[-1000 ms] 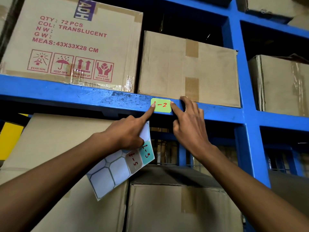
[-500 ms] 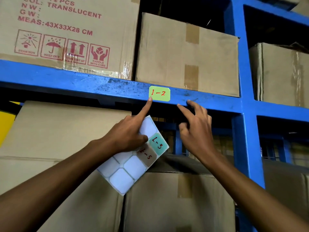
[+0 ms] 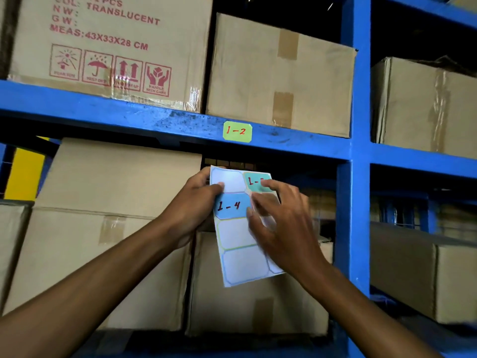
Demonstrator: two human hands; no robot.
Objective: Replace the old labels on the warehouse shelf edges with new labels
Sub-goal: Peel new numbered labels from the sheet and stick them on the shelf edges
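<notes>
Two sets of fingers, both on the sticker sheet (image 3: 241, 244) now, no longer up at the shelf beam (image 3: 154, 120). Left hand (image 3: 192, 202): thumb pressed onto the sheet's front near the top-left corner, other fingers curled behind it — a pinch that holds the sheet upright. Right hand (image 3: 281, 223): fingers loosely spread and bent over the sheet's right column, tips down at the sticker beside the blue "1-4" label (image 3: 231, 205); cannot tell whether an edge is lifted yet, motion blur there. Teal label (image 3: 254, 182) at top right, its number half hidden under a fingertip. Several cells empty, only outlines left.

Higher up, green "1-2" label (image 3: 237, 131) stuck flat on the beam's front face, below the plain taped carton (image 3: 278, 73), well apart from both hands. Half a second back, left index tip at its corner and right hand just below the beam; now released — so that label judged done, smoothing over. Next step likely peeling the following sticker for another shelf edge.
</notes>
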